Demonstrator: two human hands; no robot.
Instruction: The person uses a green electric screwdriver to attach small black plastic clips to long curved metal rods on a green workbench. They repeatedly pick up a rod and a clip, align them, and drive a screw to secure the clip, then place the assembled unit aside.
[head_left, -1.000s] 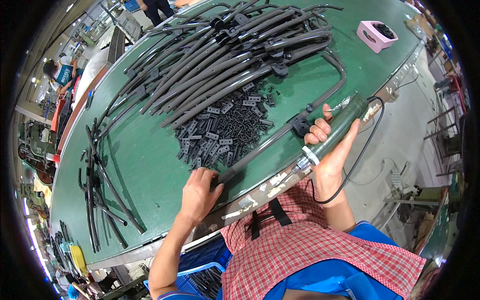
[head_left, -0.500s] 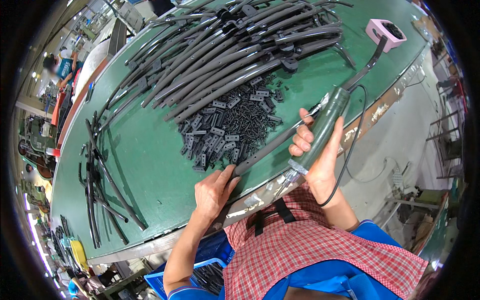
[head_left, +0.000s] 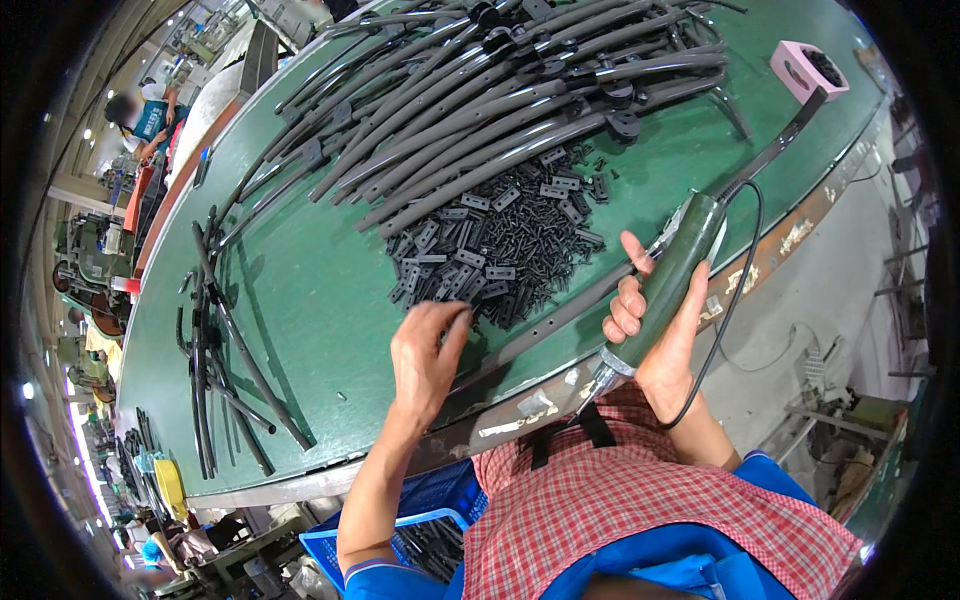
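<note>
My right hand is wrapped round a green electric screwdriver, its bit tilted down toward the table's front edge. Its index finger is stretched out near a dark curved tube lying along that edge, with a shiny black upper end. Above the tube's left part, off its surface, is my left hand, fingers curled together; whatever they pinch is hidden. Just beyond it lies a heap of small black slotted blocks, with a pile of black screws among them.
Many dark curved tubes are stacked at the back of the green table; several more lie at the left. A pink box stands far right. The screwdriver's cord hangs over the edge. A blue crate is below.
My left hand has lifted off the tube and moved up toward the heap of blocks. My right hand still holds the screwdriver. The whole view has shifted slightly.
</note>
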